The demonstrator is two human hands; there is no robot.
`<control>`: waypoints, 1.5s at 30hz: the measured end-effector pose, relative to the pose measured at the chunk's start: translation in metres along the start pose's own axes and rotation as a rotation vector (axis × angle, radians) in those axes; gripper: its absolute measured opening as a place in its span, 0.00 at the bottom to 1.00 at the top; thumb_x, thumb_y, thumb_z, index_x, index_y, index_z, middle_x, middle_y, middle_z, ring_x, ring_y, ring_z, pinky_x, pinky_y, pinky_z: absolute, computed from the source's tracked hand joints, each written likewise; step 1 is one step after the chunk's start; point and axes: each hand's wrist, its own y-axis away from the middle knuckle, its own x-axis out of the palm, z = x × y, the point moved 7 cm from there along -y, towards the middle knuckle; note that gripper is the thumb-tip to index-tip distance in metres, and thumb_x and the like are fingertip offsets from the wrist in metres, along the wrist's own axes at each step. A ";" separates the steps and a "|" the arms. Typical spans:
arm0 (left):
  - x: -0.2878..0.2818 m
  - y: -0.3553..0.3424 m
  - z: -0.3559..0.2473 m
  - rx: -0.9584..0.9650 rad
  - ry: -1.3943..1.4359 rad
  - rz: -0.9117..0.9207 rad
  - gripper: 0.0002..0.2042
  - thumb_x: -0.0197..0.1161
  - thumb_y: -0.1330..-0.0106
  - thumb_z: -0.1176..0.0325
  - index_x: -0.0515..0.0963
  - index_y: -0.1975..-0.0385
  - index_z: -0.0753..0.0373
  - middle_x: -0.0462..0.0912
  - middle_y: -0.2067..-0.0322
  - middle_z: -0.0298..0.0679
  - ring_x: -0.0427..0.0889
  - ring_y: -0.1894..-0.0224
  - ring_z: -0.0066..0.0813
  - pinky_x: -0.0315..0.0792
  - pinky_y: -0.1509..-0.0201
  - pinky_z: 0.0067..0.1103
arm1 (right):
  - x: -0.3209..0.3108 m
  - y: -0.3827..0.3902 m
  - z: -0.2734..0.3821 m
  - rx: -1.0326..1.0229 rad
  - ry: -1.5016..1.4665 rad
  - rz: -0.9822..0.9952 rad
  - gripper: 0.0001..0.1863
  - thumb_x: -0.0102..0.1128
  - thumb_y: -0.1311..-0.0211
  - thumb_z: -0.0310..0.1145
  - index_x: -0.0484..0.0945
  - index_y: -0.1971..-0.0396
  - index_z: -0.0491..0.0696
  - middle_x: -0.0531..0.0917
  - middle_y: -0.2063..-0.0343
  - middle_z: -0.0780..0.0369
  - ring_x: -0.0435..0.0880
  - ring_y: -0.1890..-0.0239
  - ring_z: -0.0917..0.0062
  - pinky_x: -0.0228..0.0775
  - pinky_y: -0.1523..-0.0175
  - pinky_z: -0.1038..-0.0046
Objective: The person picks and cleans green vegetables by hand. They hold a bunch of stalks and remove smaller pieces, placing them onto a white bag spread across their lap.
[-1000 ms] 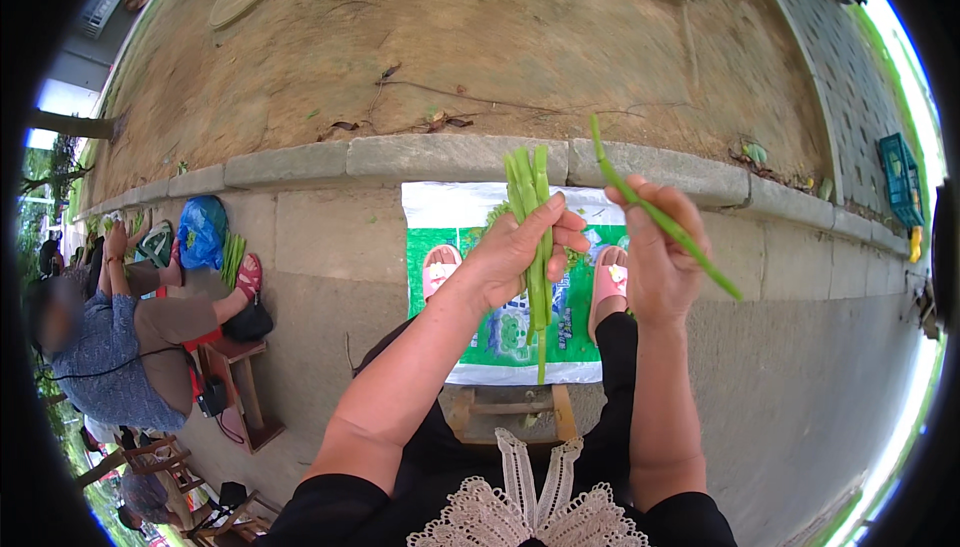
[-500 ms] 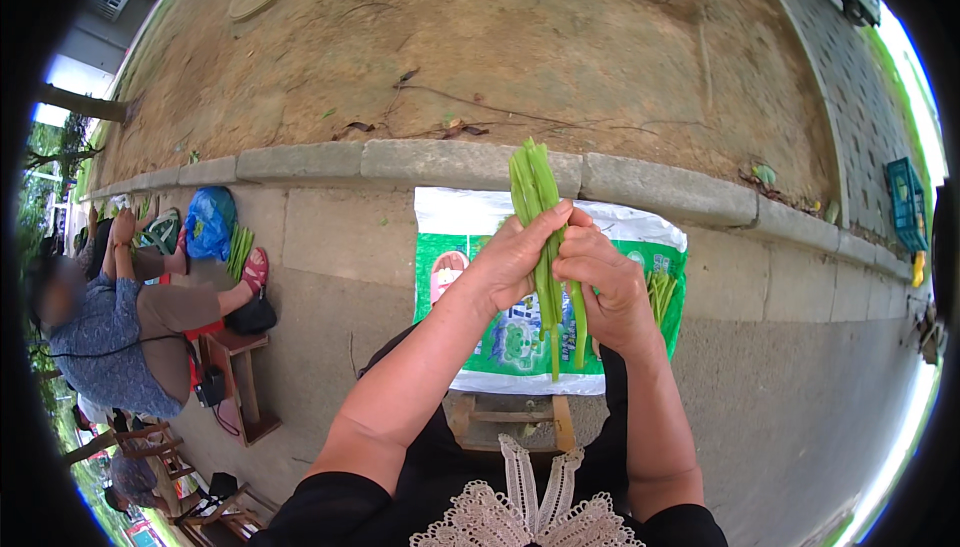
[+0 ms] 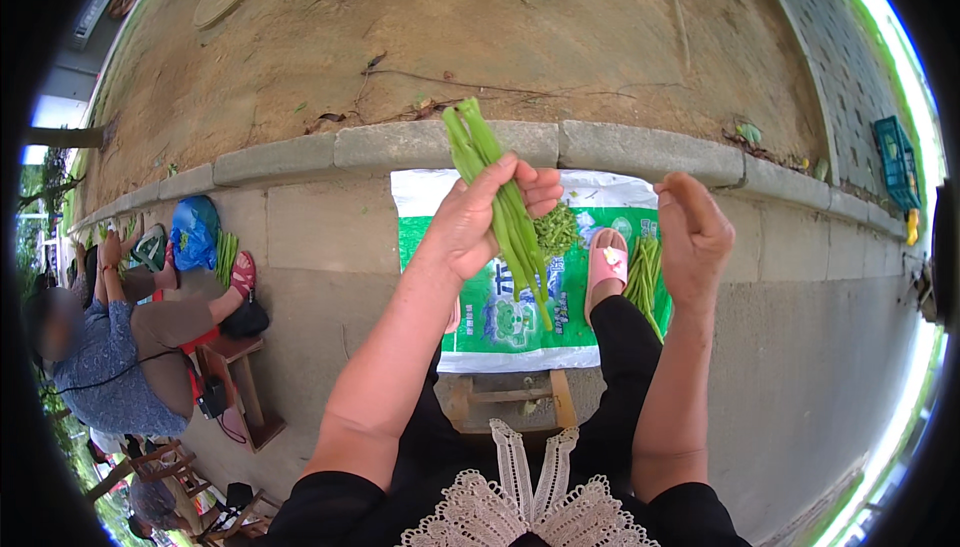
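Slender green stalks (image 3: pixel 517 235), uneven, aslant in clasping left hand (image 3: pixel 468 227); right hand (image 3: pixel 697 237) curled, grip unclear

Green-and-white sheet (image 3: pixel 520 359) on grey paving (image 3: pixel 800 387), piled cut greens (image 3: pixel 558 231), green stalks (image 3: pixel 644 282) (right side), pink slipper (image 3: pixel 606 265)

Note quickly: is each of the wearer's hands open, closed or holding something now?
Left hand: closed, holding a bunch of green stalks.
Right hand: partly curled; whether it holds anything cannot be told.
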 end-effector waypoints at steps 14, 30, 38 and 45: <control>-0.027 -0.004 -0.005 0.036 0.155 -0.188 0.08 0.53 0.36 0.62 0.68 0.72 0.58 0.62 0.83 0.25 0.61 0.82 0.13 0.63 0.74 0.15 | -0.107 0.106 -0.314 0.788 -0.195 -0.120 0.09 0.50 0.50 0.24 0.76 0.67 0.42 0.74 0.79 0.69 0.72 0.79 0.86 0.68 0.70 0.82; -0.040 -0.052 0.049 -0.107 -0.242 -0.324 0.09 0.52 0.36 0.60 0.67 0.70 0.59 0.64 0.83 0.27 0.62 0.82 0.15 0.61 0.74 0.17 | -0.047 0.191 -0.411 0.676 0.809 0.183 0.29 0.63 0.58 0.46 0.73 0.56 0.43 0.79 0.63 0.51 0.77 0.59 0.59 0.68 0.54 0.63; -0.065 -0.074 0.113 -0.266 -0.249 -0.303 0.09 0.55 0.38 0.63 0.69 0.70 0.62 0.68 0.83 0.31 0.66 0.82 0.18 0.64 0.75 0.19 | -0.055 0.208 -0.430 0.746 0.645 0.197 0.17 0.54 0.51 0.36 0.74 0.65 0.39 0.79 0.73 0.50 0.79 0.70 0.60 0.70 0.64 0.67; -0.077 -0.078 0.112 -0.253 -0.230 -0.313 0.08 0.55 0.38 0.63 0.68 0.69 0.61 0.67 0.83 0.29 0.65 0.82 0.18 0.64 0.75 0.20 | -0.096 0.191 -0.405 0.958 0.170 0.088 0.08 0.47 0.48 0.30 0.71 0.77 0.40 0.71 0.85 0.64 0.70 0.84 0.81 0.63 0.77 0.78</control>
